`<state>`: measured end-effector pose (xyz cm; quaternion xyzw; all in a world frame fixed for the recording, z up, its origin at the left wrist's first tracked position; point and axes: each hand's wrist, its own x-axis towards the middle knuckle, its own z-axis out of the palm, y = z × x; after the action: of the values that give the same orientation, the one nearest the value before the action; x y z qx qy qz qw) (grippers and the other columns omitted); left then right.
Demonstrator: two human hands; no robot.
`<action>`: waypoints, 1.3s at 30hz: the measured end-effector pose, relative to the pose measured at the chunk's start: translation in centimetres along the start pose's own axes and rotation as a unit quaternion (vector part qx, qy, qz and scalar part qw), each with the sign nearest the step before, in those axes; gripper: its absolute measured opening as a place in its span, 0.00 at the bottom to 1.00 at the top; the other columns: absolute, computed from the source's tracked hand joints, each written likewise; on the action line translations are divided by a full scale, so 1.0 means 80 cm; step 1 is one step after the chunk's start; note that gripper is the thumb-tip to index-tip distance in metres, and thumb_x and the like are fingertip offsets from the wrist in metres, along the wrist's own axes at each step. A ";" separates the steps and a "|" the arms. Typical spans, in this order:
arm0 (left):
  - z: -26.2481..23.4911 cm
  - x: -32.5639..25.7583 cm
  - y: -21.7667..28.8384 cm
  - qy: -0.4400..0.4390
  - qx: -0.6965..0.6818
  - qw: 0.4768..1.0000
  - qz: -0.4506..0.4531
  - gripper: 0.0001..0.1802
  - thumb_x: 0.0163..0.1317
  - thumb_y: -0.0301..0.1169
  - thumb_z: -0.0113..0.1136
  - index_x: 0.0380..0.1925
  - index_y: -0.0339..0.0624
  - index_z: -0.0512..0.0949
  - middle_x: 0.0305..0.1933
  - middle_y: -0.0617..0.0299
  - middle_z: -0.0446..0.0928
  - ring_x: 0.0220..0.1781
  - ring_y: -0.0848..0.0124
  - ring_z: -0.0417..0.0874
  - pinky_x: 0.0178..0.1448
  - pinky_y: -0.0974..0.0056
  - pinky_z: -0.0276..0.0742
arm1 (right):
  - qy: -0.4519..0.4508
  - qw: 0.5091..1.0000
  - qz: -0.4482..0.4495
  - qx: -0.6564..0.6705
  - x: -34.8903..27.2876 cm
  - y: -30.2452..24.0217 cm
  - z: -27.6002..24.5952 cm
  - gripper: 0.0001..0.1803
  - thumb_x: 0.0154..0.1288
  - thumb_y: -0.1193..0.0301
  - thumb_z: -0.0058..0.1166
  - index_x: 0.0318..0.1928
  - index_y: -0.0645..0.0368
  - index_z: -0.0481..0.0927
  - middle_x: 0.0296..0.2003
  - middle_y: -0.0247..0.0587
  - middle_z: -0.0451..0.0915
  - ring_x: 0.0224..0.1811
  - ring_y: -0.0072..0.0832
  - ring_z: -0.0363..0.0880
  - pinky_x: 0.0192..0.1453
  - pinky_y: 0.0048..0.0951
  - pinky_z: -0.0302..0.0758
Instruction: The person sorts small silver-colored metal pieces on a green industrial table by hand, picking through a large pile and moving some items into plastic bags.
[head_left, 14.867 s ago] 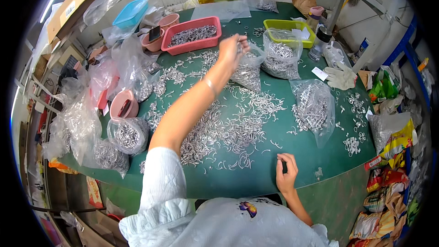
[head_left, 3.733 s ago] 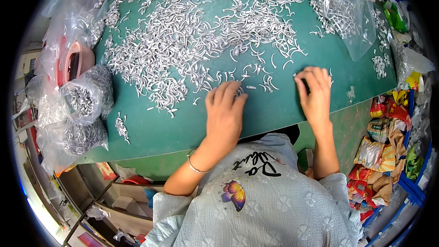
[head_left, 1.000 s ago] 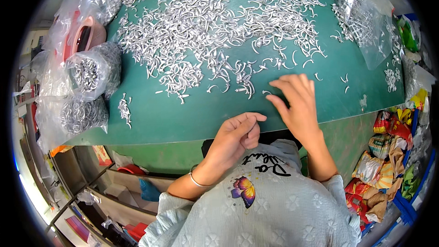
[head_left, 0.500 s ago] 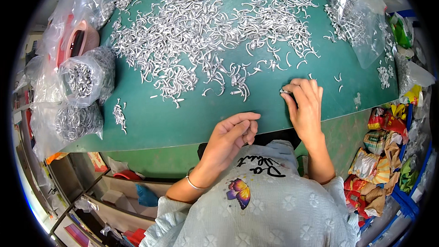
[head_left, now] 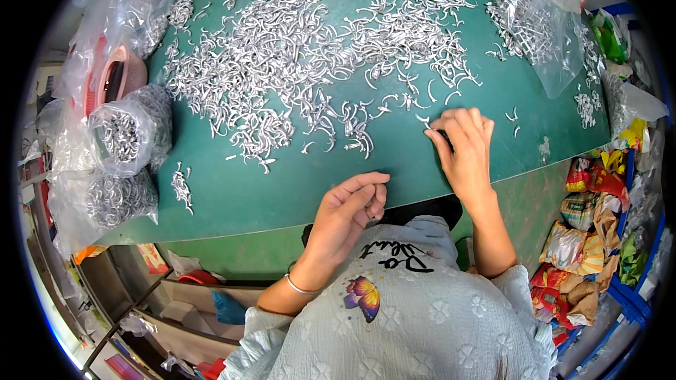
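Observation:
Many small, curved silver metal pieces lie in a wide, loose heap on the green table. My right hand is over the table just short of the heap's near right edge, thumb and fingers pinched together. A small silver piece shows at its fingertips, seemingly in the pinch. My left hand is at the table's near edge, index finger stretched to the right, thumb in and the other fingers curled. Whatever those curled fingers hold, if anything, is hidden.
Clear bags of metal pieces and a pink basket line the table's left side. Another clear bag lies at the far right. A small cluster of pieces sits near left. Colourful packages are stacked beyond the right edge.
My right hand has moved slightly away from me and left, toward the heap; the small piece now shows further out at its fingertips. My left hand keeps nearly the same pose. The view has shifted slightly.

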<state>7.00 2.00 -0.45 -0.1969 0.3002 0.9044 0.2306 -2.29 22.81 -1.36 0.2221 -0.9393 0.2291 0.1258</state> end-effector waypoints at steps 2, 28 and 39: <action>-0.004 -0.003 -0.001 -0.002 -0.013 1.000 0.007 0.14 0.72 0.26 0.48 0.52 0.32 0.76 0.36 0.64 0.74 0.35 0.76 0.71 0.43 0.70 0.72 | 0.021 0.999 -0.023 0.015 0.000 0.002 -0.002 0.12 0.51 0.73 0.67 0.37 0.56 0.80 0.36 0.32 0.77 0.39 0.32 0.73 0.46 0.35 0.62; 0.005 0.006 0.001 0.002 0.013 1.000 0.005 0.14 0.71 0.26 0.49 0.52 0.30 0.76 0.36 0.62 0.74 0.35 0.75 0.71 0.43 0.69 0.71 | 0.042 0.994 0.081 -0.063 -0.003 0.036 -0.043 0.08 0.59 0.74 0.62 0.38 0.58 0.79 0.39 0.39 0.77 0.43 0.38 0.72 0.48 0.36 0.63; 0.053 0.042 -0.008 0.030 -0.047 0.998 -0.020 0.19 0.75 0.33 0.46 0.57 0.30 0.73 0.49 0.53 0.79 0.47 0.68 0.80 0.56 0.64 0.75 | -0.046 0.978 0.009 0.205 0.003 -0.004 -0.035 0.09 0.56 0.76 0.62 0.38 0.60 0.80 0.39 0.41 0.78 0.43 0.41 0.74 0.49 0.36 0.68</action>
<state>3.64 6.12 0.71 -0.2408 0.2603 0.9063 0.2298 -1.99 23.80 1.25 0.2448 -0.8792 0.4075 0.0325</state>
